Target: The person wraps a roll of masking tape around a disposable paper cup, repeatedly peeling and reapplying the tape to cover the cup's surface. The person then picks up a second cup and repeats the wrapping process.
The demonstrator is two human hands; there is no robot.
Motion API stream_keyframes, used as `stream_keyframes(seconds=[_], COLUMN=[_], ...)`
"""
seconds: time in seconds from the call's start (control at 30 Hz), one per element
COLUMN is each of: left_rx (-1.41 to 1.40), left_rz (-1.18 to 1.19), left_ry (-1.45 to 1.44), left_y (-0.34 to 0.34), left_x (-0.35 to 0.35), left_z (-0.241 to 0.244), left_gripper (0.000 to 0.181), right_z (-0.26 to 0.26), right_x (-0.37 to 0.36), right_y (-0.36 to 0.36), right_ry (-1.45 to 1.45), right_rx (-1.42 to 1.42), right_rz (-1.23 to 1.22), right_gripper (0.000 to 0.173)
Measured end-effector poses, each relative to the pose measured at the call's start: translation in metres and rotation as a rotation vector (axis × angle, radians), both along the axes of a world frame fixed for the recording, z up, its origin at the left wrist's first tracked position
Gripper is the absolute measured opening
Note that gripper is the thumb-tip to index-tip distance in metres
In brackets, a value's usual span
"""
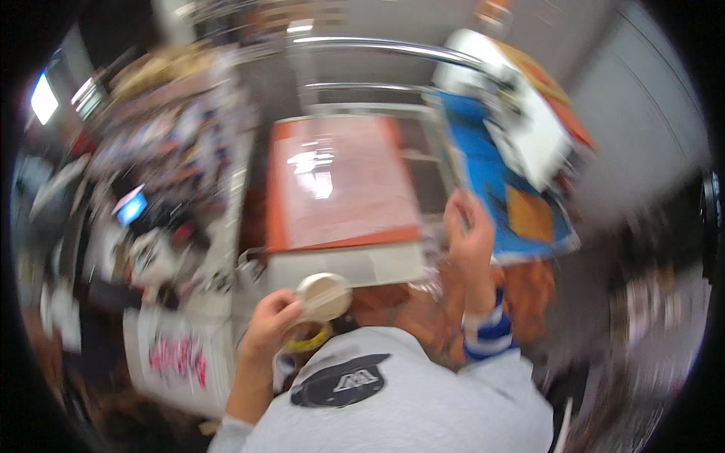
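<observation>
My left hand (276,318) grips a roll of pale adhesive tape (324,296) by its left edge, low in front of my shirt. Just beneath it a yellow ring (308,338), perhaps another tape roll, shows in part. Raised at the right is my right hand (469,226), fingers curled; blur hides whether it holds a small thing. Between and beyond the hands lies a flat stack (346,181) with an orange sheet under a glossy, pinkish clear covering. A white box or base (345,266) supports it. Crumpled clear plastic (429,281) is at its right corner.
A metal rail (391,48) runs behind the stack. To the right are a blue sheet (493,170) with an orange patch and a white machine-like object (532,130). At left stands a cluttered table (218,289), with a white bag (178,357) bearing pink writing below. Blur covers much of the view.
</observation>
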State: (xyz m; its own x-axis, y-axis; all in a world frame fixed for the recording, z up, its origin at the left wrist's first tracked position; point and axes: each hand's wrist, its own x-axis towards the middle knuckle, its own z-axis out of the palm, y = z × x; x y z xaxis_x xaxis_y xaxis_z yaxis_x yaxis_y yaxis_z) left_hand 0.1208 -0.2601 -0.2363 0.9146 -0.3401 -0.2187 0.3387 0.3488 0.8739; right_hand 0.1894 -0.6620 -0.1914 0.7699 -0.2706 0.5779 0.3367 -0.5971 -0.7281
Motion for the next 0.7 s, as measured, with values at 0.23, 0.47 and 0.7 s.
stream_keyframes(seconds=[0.23, 0.47, 0.7], left_rx=[0.256, 0.494, 0.711], left_rz=[0.007, 0.431, 0.796], left_ry=[-0.045, -0.107, -0.134], left_y=[0.005, 0.036, 0.053], left_x=[-0.032, -0.097, -0.139], left_z=[-0.005, -0.002, 0.022], left_gripper=[0.022, 0.018, 0.016], right_z=[-0.041, -0.031, -0.02], right_x=[-0.025, -0.032, -0.039], right_y=[0.2, 0.277, 0.337], right_ry=[0.861, 0.955, 0.791], right_rx=[0.536, 0.115, 0.145], right_rz=[0.987, 1.035, 1.31], right_gripper=[0.046, 0.036, 0.032])
